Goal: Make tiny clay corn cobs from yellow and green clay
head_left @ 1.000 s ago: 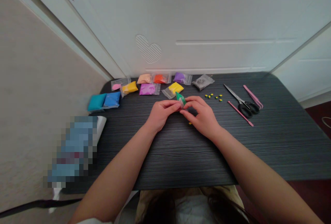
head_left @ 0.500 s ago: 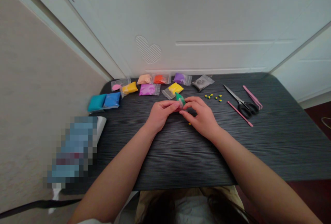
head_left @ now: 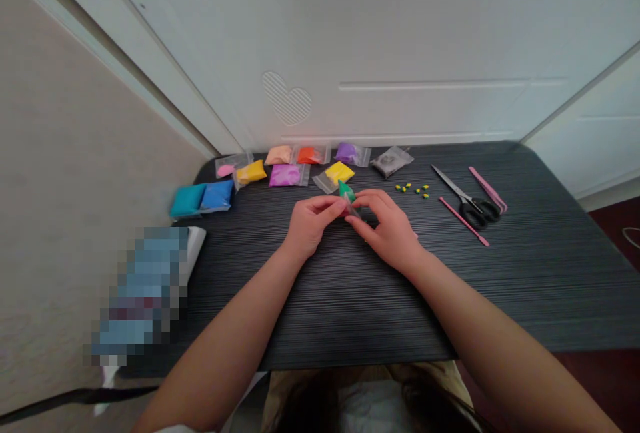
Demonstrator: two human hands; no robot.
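Between my two hands, over the middle of the dark table point(head_left: 345, 313), is a small clear bag of green clay point(head_left: 345, 190). My left hand point(head_left: 313, 223) pinches its near end with thumb and forefinger. The thumb and fingertips of my right hand point(head_left: 383, 223) close on the bag's clear edge from the other side. The green part points away from me, and my fingers cover the rest. Just beyond it lies a bag of yellow clay point(head_left: 340, 172). Several small yellow-and-green pieces point(head_left: 417, 190) lie right of my right hand.
Bags of purple point(head_left: 346, 151), orange-red point(head_left: 307, 154), magenta point(head_left: 285, 174), blue point(head_left: 217, 194) and teal clay point(head_left: 187, 200) line the back and left. Black-handled scissors point(head_left: 473, 210), a pink stick tool point(head_left: 464, 221) and pink tweezers point(head_left: 486, 186) lie right. A blurred-out device point(head_left: 145, 286) stands left.
My right hand has shifted slightly left and down, with its fingertips closer on the bag's edge. A bit of pink now shows beside the right wrist. The left hand has hardly moved.
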